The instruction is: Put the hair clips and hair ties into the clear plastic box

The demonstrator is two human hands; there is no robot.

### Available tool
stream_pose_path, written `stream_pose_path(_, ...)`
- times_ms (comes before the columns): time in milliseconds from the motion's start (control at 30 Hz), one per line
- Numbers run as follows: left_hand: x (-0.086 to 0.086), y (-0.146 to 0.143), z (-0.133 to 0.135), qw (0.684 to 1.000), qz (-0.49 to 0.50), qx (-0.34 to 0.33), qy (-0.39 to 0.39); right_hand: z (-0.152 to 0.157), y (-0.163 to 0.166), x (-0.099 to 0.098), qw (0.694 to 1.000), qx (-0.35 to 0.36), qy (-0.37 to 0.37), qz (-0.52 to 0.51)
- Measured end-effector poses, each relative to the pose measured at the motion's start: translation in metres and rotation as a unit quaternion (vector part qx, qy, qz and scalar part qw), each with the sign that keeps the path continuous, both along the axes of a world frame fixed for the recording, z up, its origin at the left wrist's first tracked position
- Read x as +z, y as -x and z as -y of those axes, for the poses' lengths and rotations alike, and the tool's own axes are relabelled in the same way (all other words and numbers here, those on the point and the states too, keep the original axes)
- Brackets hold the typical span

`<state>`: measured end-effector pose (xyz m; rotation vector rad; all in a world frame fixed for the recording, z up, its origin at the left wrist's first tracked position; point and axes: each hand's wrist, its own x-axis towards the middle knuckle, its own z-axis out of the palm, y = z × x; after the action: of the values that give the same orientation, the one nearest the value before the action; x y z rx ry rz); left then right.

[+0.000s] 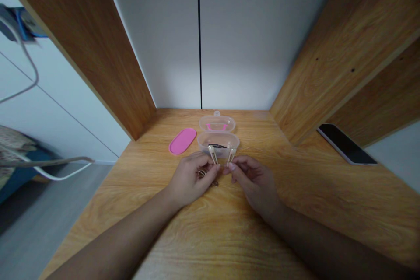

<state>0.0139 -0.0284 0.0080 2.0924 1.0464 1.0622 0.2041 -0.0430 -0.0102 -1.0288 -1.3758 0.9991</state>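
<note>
L hand (190, 179) pinches one pale hair clip (213, 154), R hand (252, 180) pinches another (231, 155); fingertips closed on the lower ends, clips sticking up. Both sit just in front of clear open case (218, 139) on wooden desk (210, 227), pink insert (182, 141) to its left.

The desk (229, 227) under my arms is of warm honey-brown wood with darker wavy grain lines, and the side panels (344, 61) have the same brown wood pattern. The back wall (249, 43) is plain pale grey with one thin black vertical line. The small case (218, 141) is clear and colourless; in its open lid (217, 123) I see a pink stripe, and something dark lies inside the case. The oval piece (182, 141) beside it is bright pink, without pattern. The clip in my left hand (192, 179) and the clip (231, 154) in my right hand (252, 179) look pale gold. The phone (346, 143) is black with a light edge.
</note>
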Motion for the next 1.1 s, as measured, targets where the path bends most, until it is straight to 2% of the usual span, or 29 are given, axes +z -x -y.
stream_pose_path(167,0.003,0.007,-0.001,0.996,0.003,0.081,-0.026,-0.006,-0.001,0.002,0.993,-0.075,0.012,-0.092)
stream_pose_path(333,0.003,0.013,-0.007,0.989,-0.028,0.141,-0.037,-0.013,-0.005,0.005,0.987,-0.110,0.026,-0.117)
stream_pose_path(533,0.004,0.014,-0.012,0.985,-0.063,0.160,-0.031,-0.016,-0.009,0.004,0.982,-0.138,0.072,-0.110)
stream_pose_path(700,0.001,0.013,-0.015,0.985,-0.018,0.170,0.012,-0.017,-0.009,0.005,0.979,-0.159,0.090,-0.095)
stream_pose_path(867,-0.005,0.013,-0.019,0.984,0.018,0.171,0.039,-0.018,-0.008,0.003,0.979,-0.153,0.086,-0.102)
stream_pose_path(1100,-0.004,0.015,-0.018,0.985,0.008,0.172,0.023,-0.018,-0.008,0.003,0.981,-0.136,0.058,-0.121)
